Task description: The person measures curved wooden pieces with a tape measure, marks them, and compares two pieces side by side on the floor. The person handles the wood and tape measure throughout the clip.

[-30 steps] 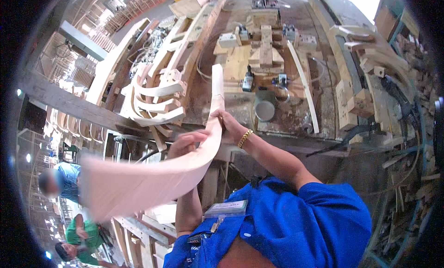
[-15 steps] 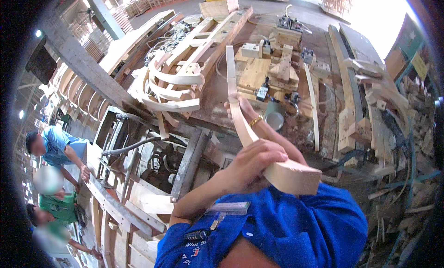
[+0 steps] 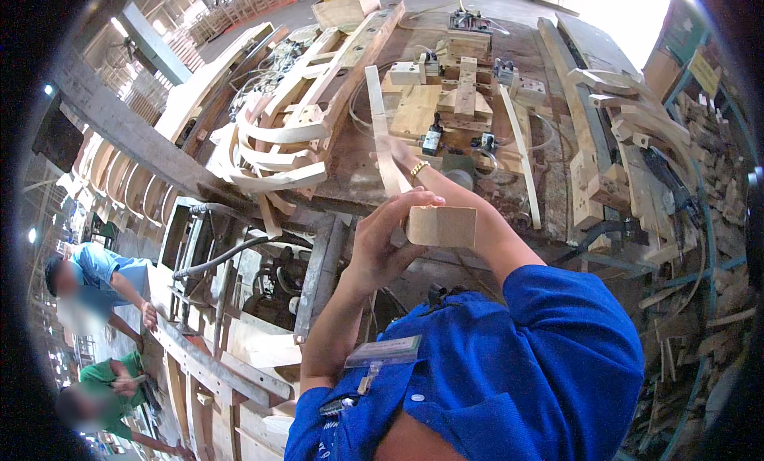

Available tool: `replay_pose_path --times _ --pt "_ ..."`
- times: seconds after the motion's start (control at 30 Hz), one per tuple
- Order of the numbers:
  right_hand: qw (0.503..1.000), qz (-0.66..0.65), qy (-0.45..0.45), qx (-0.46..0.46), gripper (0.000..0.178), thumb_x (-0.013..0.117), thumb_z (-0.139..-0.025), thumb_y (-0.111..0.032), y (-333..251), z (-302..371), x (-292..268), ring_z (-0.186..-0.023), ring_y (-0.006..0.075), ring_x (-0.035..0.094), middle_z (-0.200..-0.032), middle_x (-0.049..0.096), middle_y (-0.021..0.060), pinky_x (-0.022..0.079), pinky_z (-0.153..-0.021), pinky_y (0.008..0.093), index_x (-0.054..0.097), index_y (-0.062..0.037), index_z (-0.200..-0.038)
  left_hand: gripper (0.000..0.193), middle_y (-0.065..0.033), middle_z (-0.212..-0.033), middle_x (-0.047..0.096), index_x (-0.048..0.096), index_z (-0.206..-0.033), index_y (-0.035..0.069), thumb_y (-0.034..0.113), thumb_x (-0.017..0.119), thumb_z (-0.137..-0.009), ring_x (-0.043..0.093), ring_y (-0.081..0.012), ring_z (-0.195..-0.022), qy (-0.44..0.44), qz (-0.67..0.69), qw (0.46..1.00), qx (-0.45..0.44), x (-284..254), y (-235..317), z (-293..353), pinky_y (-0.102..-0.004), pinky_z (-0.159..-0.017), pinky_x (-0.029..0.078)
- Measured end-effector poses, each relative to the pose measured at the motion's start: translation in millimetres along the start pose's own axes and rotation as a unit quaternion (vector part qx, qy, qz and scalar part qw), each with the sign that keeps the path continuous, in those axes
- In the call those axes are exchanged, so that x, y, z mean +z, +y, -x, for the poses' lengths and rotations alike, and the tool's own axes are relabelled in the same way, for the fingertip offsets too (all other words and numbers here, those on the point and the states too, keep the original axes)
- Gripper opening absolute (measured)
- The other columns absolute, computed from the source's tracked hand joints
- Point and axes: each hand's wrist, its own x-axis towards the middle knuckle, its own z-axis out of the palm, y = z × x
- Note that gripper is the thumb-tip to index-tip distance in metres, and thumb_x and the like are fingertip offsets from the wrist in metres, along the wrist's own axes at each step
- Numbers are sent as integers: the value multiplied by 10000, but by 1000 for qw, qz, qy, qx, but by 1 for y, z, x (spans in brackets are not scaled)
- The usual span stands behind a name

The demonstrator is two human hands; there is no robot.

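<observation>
Left hand (image 3: 380,246) fingers curl around the near end of a curved slat (image 3: 398,163), raised over the bench (image 3: 350,155); right hand (image 3: 407,157) grips it farther up, beside stacked bent pieces (image 3: 274,155)

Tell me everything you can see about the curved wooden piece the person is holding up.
The curved piece is a long, narrow strip of pale, unfinished wood with a gentle bow along its length. Its near end is a squared, blocky face showing grain. It is held up lengthwise, pointing away over the workbench. The left hand grips the near end, fingers wrapped over the top; the right hand, with a bracelet at the wrist, holds it farther along. It touches nothing else.
</observation>
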Motion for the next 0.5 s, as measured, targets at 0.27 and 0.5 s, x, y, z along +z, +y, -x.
replay_pose_path --times 0.27,0.5 --pt "997 37 65 5 362 508 -961 -310 -12 21 15 -623 323 659 -890 672 218 561 -540 446 468 -26 -1184 449 -167 -1107 689 565 -1207 8 231 739 -858 664 -282 -1067 -11 -2 998 61 6 -4 5 -463 -1040 450" --pt "998 -18 7 -66 305 545 -966 -310 -32 113 -47 -540 220 621 -866 655 121 511 -436 361 478 -108 -1185 397 -142 -1190 647 629 -1167 31 163 718 -804 615 -306 -1155 -174 -55 969 168 41 30 -11 -502 -1043 448"
